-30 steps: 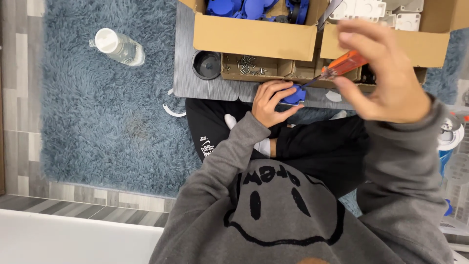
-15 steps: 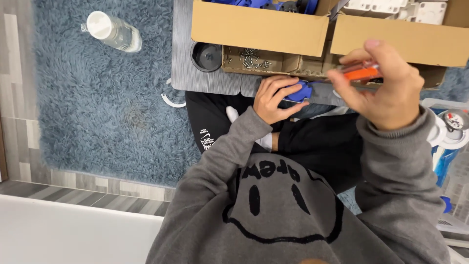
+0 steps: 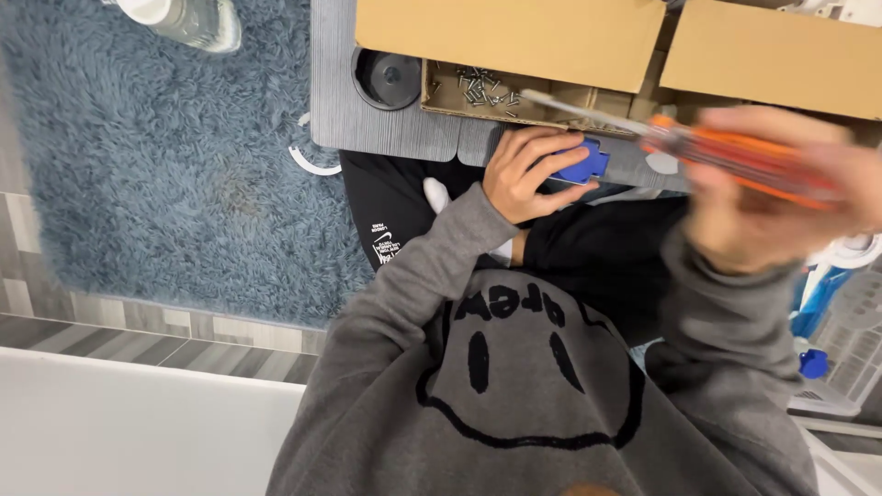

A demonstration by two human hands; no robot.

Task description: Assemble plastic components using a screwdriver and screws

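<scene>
My left hand (image 3: 525, 173) is closed around a small blue plastic part (image 3: 581, 164) at the front edge of a grey mat (image 3: 367, 119). Raised close to the camera and blurred, my right hand (image 3: 781, 197) grips an orange-handled screwdriver (image 3: 698, 152). Its metal shaft points left, over a shallow cardboard tray (image 3: 441, 92) holding several small screws. Grey sleeves cover both arms.
Two tan cardboard boxes (image 3: 505, 37) stand at the top behind the tray. A round black cup-like object (image 3: 388, 78) sits on the mat. A clear plastic bottle (image 3: 188, 18) lies on the blue shaggy rug (image 3: 156, 165). Blue and white items (image 3: 827, 321) lie at the right.
My right hand with the screwdriver has shifted right and toward the camera, the shaft swinging to point left. The left hand stays on the blue part. The view has tilted down slightly.
</scene>
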